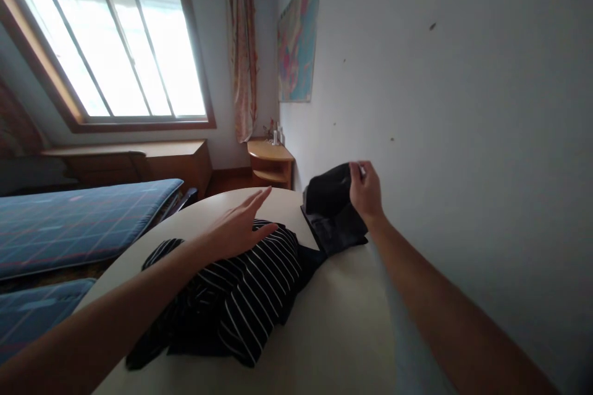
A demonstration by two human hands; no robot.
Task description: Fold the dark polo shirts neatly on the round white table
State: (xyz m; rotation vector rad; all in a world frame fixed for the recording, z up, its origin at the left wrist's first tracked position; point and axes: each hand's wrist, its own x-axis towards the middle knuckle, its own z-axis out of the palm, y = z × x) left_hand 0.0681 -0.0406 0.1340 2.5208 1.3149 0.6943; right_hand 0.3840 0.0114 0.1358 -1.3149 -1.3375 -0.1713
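Note:
A pile of dark clothes with a black and white striped garment on top lies on the pale round table. Above its upper edge is my left hand, fingers spread and holding nothing. Further back and to the right, by the wall, a black folded cloth is partly lifted. My right hand pinches its upper right corner. The lower part of that cloth rests on the table, near a dark piece reaching out from the pile.
White wall runs close along the table's right side. Beds with blue checked mattresses stand at left. Behind are a corner shelf, a wooden desk, a curtain and a window.

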